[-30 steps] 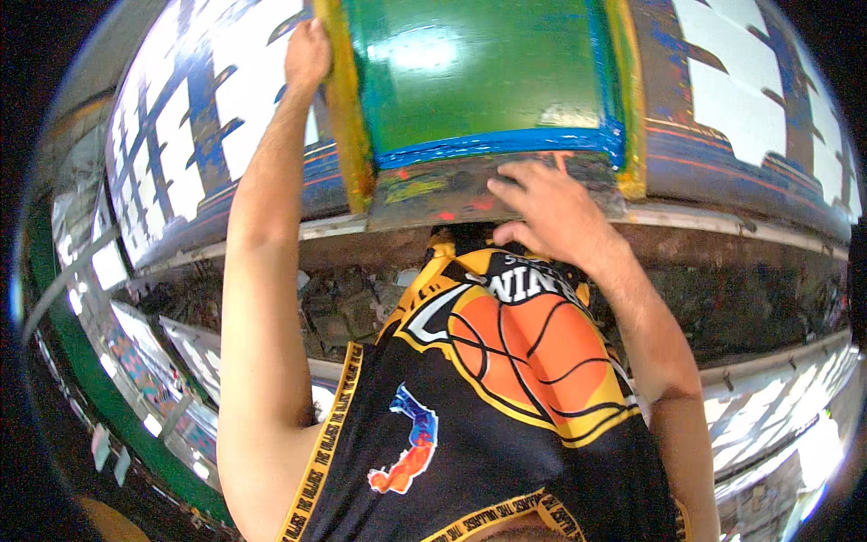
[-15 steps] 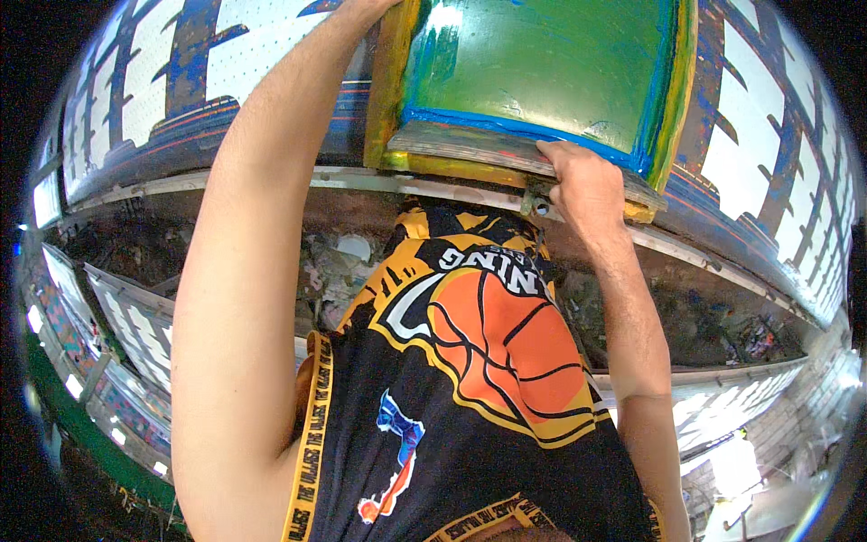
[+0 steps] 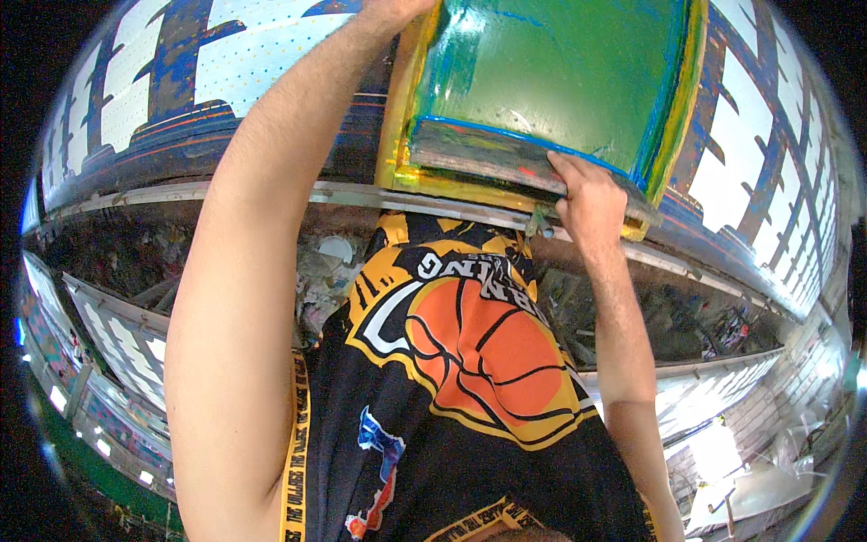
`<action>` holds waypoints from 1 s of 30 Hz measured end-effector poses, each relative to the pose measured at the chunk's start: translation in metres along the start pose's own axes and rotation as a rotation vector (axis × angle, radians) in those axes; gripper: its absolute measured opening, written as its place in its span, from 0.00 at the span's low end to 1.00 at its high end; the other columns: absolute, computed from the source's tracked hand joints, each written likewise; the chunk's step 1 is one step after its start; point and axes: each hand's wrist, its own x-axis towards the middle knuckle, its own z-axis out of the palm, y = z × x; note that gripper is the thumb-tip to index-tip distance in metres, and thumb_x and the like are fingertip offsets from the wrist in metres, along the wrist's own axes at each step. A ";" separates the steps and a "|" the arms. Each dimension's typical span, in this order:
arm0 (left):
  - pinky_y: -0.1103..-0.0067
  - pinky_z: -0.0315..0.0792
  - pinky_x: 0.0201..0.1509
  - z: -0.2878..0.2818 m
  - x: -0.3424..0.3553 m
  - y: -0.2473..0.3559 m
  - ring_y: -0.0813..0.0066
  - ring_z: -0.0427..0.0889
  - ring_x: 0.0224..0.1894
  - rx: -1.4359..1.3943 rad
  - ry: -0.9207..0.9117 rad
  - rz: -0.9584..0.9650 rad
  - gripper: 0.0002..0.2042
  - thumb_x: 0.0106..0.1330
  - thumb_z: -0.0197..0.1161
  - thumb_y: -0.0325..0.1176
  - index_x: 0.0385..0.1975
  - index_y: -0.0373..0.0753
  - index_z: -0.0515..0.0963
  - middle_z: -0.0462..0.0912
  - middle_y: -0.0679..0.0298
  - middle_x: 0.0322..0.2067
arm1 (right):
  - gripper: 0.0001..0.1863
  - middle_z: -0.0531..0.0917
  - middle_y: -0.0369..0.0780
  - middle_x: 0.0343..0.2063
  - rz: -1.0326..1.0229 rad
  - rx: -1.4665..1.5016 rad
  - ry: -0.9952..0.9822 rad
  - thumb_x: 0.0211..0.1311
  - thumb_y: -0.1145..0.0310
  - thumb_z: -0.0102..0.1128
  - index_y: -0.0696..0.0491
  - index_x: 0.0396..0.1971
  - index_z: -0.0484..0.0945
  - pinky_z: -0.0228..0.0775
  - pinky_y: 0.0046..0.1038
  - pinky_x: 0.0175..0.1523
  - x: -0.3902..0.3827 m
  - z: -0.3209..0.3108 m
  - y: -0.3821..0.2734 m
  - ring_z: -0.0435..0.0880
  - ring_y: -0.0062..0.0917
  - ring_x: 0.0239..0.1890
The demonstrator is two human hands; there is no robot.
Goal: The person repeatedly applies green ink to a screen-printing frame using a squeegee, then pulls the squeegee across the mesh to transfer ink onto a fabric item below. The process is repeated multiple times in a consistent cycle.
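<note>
A screen-printing frame [image 3: 397, 149] with a green mesh [image 3: 551, 72] and yellow-stained edges lies in front of me. Across its near end rests a worn wooden squeegee [image 3: 479, 158], with blue ink along its far edge. My right hand [image 3: 591, 203] grips the squeegee's right end, fingers laid over its top and the thumb side toward me. At the upper edge of the picture my left hand [image 3: 402, 7] is by the frame's left side. Its fingers are cut off or hidden, so their hold does not show.
Under the frame runs a long dark print table [image 3: 280, 149] carrying white cut fabric pieces [image 3: 262, 63] on both sides. A metal rail [image 3: 163, 194] edges it near me. Littered ground lies below, and another table with white pieces [image 3: 117, 334] stands behind.
The squeegee has tipped, so more of its broad wooden side shows, and my right hand has turned with it. The whole view has shifted slightly.
</note>
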 end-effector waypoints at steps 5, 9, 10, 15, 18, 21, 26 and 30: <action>0.50 0.80 0.50 0.000 0.000 -0.002 0.33 0.84 0.46 -0.086 0.017 0.027 0.15 0.80 0.49 0.38 0.50 0.33 0.77 0.83 0.38 0.44 | 0.34 0.89 0.38 0.51 0.059 -0.053 0.170 0.45 0.79 0.71 0.44 0.59 0.86 0.83 0.37 0.55 0.016 0.012 0.006 0.89 0.37 0.52; 0.49 0.78 0.55 -0.004 0.000 0.004 0.34 0.83 0.50 -0.199 -0.024 -0.096 0.17 0.81 0.48 0.40 0.49 0.32 0.77 0.82 0.38 0.47 | 0.30 0.90 0.41 0.48 0.074 -0.065 0.205 0.50 0.77 0.67 0.42 0.56 0.88 0.84 0.42 0.52 0.084 -0.002 0.035 0.90 0.42 0.49; 0.49 0.78 0.57 -0.006 0.001 0.005 0.35 0.83 0.51 -0.163 -0.065 -0.113 0.18 0.82 0.47 0.42 0.52 0.33 0.77 0.82 0.39 0.48 | 0.29 0.90 0.42 0.48 0.119 -0.086 0.176 0.51 0.77 0.66 0.42 0.56 0.88 0.84 0.42 0.52 0.107 -0.007 0.045 0.90 0.42 0.48; 0.48 0.79 0.55 -0.015 -0.005 0.008 0.37 0.83 0.50 -0.100 -0.109 -0.163 0.18 0.84 0.44 0.46 0.53 0.39 0.76 0.81 0.45 0.46 | 0.23 0.91 0.45 0.46 0.184 -0.180 0.138 0.58 0.71 0.64 0.40 0.55 0.89 0.85 0.46 0.52 0.240 -0.046 0.097 0.91 0.45 0.47; 0.48 0.79 0.54 -0.017 -0.006 0.009 0.37 0.83 0.49 -0.105 -0.119 -0.187 0.18 0.84 0.45 0.46 0.52 0.39 0.76 0.81 0.46 0.46 | 0.19 0.91 0.47 0.45 0.213 -0.221 0.117 0.60 0.66 0.64 0.42 0.51 0.90 0.85 0.48 0.54 0.312 -0.070 0.136 0.91 0.46 0.48; 0.49 0.79 0.54 -0.019 -0.006 0.012 0.38 0.83 0.49 -0.095 -0.124 -0.205 0.17 0.84 0.46 0.46 0.52 0.40 0.77 0.81 0.47 0.47 | 0.18 0.91 0.49 0.46 0.180 -0.227 0.135 0.61 0.63 0.65 0.44 0.52 0.89 0.84 0.49 0.55 0.373 -0.086 0.177 0.91 0.47 0.49; 0.51 0.80 0.53 -0.019 -0.009 0.012 0.40 0.83 0.49 -0.073 -0.087 -0.152 0.16 0.84 0.47 0.45 0.51 0.40 0.77 0.81 0.47 0.46 | 0.17 0.92 0.51 0.39 0.029 -0.172 -0.033 0.59 0.63 0.71 0.48 0.49 0.90 0.83 0.44 0.51 0.452 -0.126 0.228 0.93 0.42 0.45; 0.52 0.82 0.52 -0.014 -0.006 0.004 0.41 0.85 0.47 -0.026 -0.053 -0.092 0.16 0.84 0.47 0.44 0.51 0.39 0.76 0.81 0.48 0.45 | 0.15 0.91 0.47 0.33 -0.114 -0.045 -0.064 0.58 0.63 0.73 0.52 0.44 0.90 0.80 0.41 0.44 0.478 -0.148 0.256 0.90 0.33 0.36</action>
